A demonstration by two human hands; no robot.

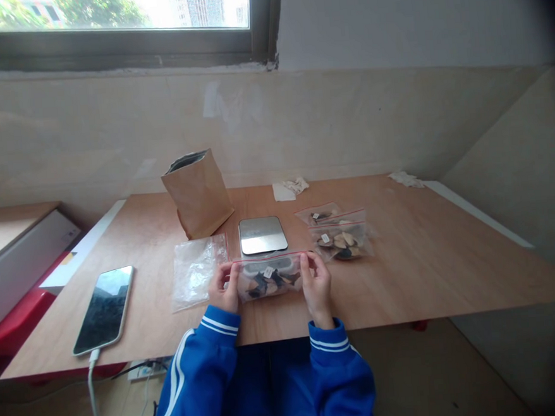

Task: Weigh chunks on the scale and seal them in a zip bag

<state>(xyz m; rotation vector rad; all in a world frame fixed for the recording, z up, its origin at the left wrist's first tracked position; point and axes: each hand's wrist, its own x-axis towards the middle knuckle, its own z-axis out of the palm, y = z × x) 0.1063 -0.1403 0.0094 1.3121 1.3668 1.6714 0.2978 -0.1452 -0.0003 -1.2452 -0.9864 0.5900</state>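
Observation:
A clear zip bag (273, 283) with a red seal line and a small white label holds dark and tan dried slices. My left hand (225, 289) pinches its upper left corner, and my right hand (317, 284) pinches the upper right one. The bag is held in front of a small digital scale (263, 235) with a silver plate and hides the scale's near part. To the right lie more filled zip bags (340, 240), partly overlapping. On the left, beside my left hand, is a stack of flat clear zip bags (194, 274).
An open brown paper bag (198, 194) stands behind the clear bags. A phone (105, 311) with a white charging cable (93, 385) lies at the table's left. Crumpled tissue (297, 186) and another tissue (406, 179) lie at the back edge, near the wall.

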